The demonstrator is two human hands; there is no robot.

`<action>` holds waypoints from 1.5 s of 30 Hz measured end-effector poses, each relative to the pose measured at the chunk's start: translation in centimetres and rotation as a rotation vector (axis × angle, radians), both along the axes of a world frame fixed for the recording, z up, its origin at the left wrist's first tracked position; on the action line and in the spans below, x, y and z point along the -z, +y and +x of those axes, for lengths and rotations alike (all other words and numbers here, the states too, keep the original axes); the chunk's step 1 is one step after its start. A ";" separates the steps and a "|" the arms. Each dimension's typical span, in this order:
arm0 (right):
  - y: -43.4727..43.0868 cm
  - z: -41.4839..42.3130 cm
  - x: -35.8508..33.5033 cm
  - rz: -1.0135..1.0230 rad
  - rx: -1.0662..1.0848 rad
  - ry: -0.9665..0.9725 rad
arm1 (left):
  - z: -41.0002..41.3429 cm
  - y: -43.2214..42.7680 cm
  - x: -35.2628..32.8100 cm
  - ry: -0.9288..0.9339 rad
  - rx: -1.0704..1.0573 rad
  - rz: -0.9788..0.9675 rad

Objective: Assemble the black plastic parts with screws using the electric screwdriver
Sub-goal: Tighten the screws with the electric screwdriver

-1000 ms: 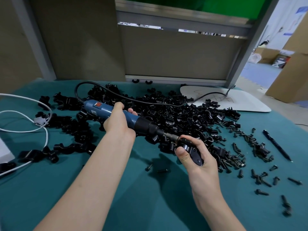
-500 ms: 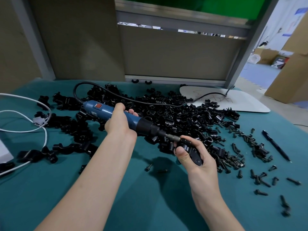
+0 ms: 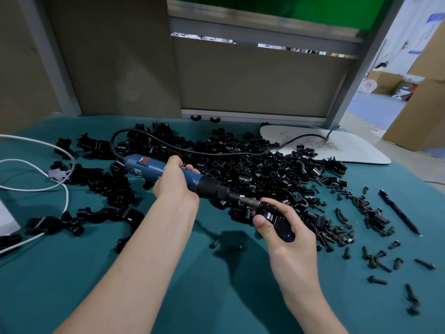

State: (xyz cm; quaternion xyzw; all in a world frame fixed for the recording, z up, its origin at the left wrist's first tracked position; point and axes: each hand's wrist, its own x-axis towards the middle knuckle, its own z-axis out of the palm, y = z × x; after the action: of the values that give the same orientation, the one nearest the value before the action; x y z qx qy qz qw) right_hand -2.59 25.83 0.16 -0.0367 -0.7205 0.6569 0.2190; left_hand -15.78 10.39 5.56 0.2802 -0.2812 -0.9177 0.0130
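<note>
Above the teal surface [image 3: 72, 273], centre of view: my left hand [image 3: 177, 182] is wrapped round the barrel of one blue electric screwdriver [image 3: 154, 168], with the bit pointing right and slightly down. My right hand [image 3: 286, 227] grips one black plastic part [image 3: 280, 224], thumb on its near face and fingers curled behind. The bit tip touches the part's upper end. I cannot tell whether a screw sits under it.

Counts:
- Red switch [image 3: 144, 160] on the screwdriver: 1. A pale label sits beside it, with print too small to read.
- Black cord [image 3: 192, 153]: 1, running from the tool's rear across the pile.
- Pile of black parts [image 3: 240, 165]: behind both hands, too many to count.
- Joined rows of parts [image 3: 106, 215]: at left, number unclear.
- Loose screws [image 3: 375, 259]: scattered at right, too many to count.
- Two screws [image 3: 214, 243]: lying apart, just in front of my hands.
- Black pen [image 3: 398, 214]: 1, far right.
- White board [image 3: 337, 150]: 1, with an illegible scribble.
- White cable [image 3: 36, 162]: at left.
</note>
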 end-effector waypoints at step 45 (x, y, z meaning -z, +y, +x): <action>-0.4 -0.6 0.3 -0.029 0.038 -0.066 | -0.5 -0.1 0.5 0.004 -0.017 -0.002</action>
State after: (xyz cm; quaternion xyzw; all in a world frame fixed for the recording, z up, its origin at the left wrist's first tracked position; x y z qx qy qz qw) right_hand -3.18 25.41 -0.19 -0.0752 -0.7169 0.6615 0.2070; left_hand -16.31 10.26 5.08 0.2808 -0.2797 -0.9178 0.0216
